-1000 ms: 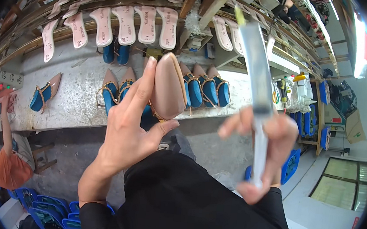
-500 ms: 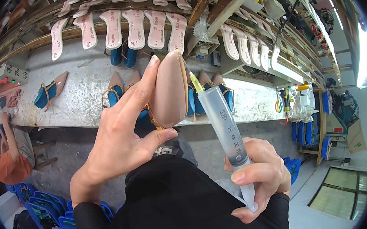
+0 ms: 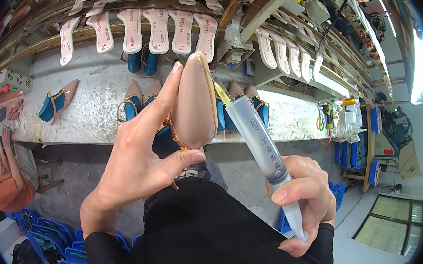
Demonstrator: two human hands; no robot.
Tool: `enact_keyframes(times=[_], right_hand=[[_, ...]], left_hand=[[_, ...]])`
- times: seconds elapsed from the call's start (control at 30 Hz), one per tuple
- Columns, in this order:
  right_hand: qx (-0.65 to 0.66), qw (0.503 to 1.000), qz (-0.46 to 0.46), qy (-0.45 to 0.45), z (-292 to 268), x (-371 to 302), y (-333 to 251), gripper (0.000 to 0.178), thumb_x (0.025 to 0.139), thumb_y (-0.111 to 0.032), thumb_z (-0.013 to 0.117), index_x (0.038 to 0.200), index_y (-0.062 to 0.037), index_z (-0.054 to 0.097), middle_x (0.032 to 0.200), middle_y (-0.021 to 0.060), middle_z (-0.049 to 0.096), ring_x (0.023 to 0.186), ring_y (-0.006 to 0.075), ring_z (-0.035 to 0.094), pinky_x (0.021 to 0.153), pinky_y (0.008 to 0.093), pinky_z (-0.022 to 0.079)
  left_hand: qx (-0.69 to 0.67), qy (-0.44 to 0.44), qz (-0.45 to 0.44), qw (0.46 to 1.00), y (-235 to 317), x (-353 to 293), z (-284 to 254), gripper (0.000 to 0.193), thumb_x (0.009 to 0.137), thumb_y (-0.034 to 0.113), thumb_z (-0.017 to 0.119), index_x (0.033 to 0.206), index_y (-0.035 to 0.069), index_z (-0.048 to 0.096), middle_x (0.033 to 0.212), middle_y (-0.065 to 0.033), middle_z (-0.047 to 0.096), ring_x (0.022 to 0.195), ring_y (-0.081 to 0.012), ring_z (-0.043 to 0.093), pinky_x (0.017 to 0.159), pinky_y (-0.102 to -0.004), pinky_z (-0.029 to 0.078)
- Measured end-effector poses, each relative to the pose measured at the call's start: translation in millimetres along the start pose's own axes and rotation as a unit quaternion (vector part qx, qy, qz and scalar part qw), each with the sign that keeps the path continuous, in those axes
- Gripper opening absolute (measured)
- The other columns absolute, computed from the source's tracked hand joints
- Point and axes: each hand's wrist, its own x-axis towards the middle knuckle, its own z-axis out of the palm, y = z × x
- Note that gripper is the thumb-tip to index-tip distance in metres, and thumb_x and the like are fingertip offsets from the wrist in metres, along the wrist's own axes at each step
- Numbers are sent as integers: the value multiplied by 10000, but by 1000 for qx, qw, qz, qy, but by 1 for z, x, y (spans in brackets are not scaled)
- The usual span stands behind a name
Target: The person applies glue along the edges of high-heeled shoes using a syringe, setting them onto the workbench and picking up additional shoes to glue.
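A glossy beige pointed shoe (image 3: 194, 102) with gold-studded trim is gripped in my left hand (image 3: 141, 145), its toe upward and the sole edge facing right. My thumb presses near the opening and a finger lies along the upper's left side. In my right hand (image 3: 304, 197) I hold a large clear syringe (image 3: 259, 134), fingers around the barrel's lower end and plunger. Its yellow-green tip (image 3: 221, 93) lies close to the right side of the shoe's sole edge; whether it touches I cannot tell.
A worn pale workbench (image 3: 91, 110) carries more studded shoes (image 3: 59, 101). Pink insoles (image 3: 155, 30) line the wooden racks behind it. A person in an orange top (image 3: 10, 189) sits at the left. Blue bins (image 3: 53, 239) stand lower left. Tools (image 3: 329, 115) lie at the bench's right.
The shoe has turned slightly, its toe tipping a little left. The syringe has shifted slightly left at its tip, and its plunger end has swung a little right with my right hand.
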Motion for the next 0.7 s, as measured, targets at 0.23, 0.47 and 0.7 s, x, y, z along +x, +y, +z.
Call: enact_keyframes(times=[0.23, 0.47, 0.7], right_hand=[[75, 995, 37, 53, 5, -14, -6, 636, 714, -434, 794, 1181, -39, 618, 913, 137, 672, 660, 288, 599, 566, 366, 455], [114, 987, 39, 107, 14, -18, -9, 655, 705, -465, 786, 1157, -17, 631, 899, 148, 681, 655, 257, 612, 548, 340, 454], [94, 989, 24, 108, 15, -13, -12, 640, 721, -458, 791, 1155, -17, 629, 895, 152, 681, 673, 264, 620, 560, 345, 462]], left_hand=[[-20, -1, -12, 1000, 0, -2, 0, 1112, 718, 201, 897, 1588, -57, 254, 1438, -229, 551, 1327, -288, 559, 1124, -376, 410], [-63, 4, -19, 998, 1, -3, -1, 1120, 732, 235, 908, 1585, -67, 247, 1446, -239, 538, 1333, -292, 550, 1125, -377, 408], [-41, -1, -15, 999, 1, -6, -1, 1117, 730, 228, 907, 1585, -64, 252, 1433, -236, 551, 1330, -288, 554, 1125, -380, 409]])
